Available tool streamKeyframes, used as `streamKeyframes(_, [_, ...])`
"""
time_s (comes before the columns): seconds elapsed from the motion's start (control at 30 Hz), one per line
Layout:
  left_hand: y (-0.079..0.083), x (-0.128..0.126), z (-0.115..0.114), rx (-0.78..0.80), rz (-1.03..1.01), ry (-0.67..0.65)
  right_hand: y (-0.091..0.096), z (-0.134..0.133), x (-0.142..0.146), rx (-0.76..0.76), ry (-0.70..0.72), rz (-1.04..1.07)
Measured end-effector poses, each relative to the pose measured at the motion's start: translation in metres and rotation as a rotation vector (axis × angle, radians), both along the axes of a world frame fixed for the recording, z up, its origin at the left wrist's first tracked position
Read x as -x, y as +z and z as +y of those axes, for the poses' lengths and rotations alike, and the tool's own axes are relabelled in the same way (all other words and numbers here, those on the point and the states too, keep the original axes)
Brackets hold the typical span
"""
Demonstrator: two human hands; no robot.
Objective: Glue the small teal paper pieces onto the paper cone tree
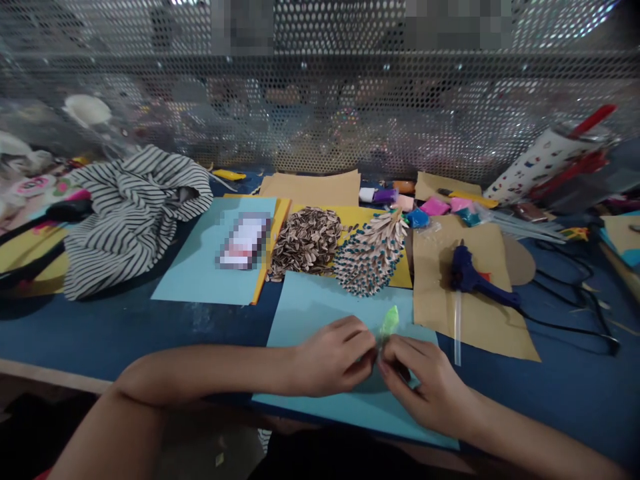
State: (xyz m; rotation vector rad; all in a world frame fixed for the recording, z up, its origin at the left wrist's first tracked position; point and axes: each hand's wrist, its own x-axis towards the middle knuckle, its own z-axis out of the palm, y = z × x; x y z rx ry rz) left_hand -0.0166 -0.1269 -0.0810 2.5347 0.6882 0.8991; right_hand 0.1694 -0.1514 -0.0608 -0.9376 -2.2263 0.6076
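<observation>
Both of my hands meet above a light blue sheet (330, 307) near the table's front edge. My left hand (337, 357) and my right hand (420, 377) pinch the lower end of a small light-green packet (389, 321), which looks like clear plastic with something green in it. Its pointed end sticks up between the fingertips, while the pinched end is hidden. Just beyond the sheet lies a cone-shaped craft piece (373, 257) covered in pale seed-like pieces with teal tips. Left of it is a heap of striped sunflower seeds (307, 240).
At right, a blue glue gun (480, 280) with a clear glue stick rests on brown paper (505, 337), its black cord trailing right. Small coloured packets (435, 205) and a tumbler (530, 160) stand behind. A phone (245, 240) and striped cloth (130, 213) lie left; perforated metal (320, 100) borders the back.
</observation>
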Motion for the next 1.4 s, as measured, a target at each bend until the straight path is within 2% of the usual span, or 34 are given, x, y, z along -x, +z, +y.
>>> streamKeyframes(0.2, [-0.01,0.003,-0.001,0.184,-0.05,-0.02,-0.003,-0.003,0.002,-0.043,0.026,-0.002])
streamKeyframes(0.33, [-0.013,0.004,0.0,0.163,-0.109,-0.041,-0.008,-0.004,0.004,-0.092,0.041,-0.02])
streamKeyframes(0.4, [-0.014,0.004,0.002,0.132,-0.171,-0.06,-0.012,-0.006,0.002,-0.197,0.041,-0.034])
streamKeyframes(0.47, [-0.014,0.004,0.003,0.141,-0.232,-0.078,-0.016,-0.008,-0.002,-0.374,0.004,-0.049])
streamKeyframes(0.53, [-0.015,0.003,0.003,0.192,-0.276,-0.09,-0.021,-0.009,-0.005,-0.557,-0.061,-0.065])
streamKeyframes(0.6, [-0.016,0.003,0.003,0.255,-0.308,-0.078,-0.025,-0.008,-0.008,-0.642,-0.097,-0.094])
streamKeyframes(0.87, [-0.015,0.001,0.006,0.329,-0.298,-0.021,-0.036,0.005,-0.004,-0.512,-0.036,-0.233])
streamKeyframes(1.23, [-0.016,0.001,0.003,0.415,-0.244,0.016,-0.039,0.002,-0.003,-0.481,-0.038,-0.168])
streamKeyframes(1.4, [-0.019,0.0,0.001,0.543,-0.206,0.079,-0.038,0.0,-0.002,-0.426,-0.064,-0.158])
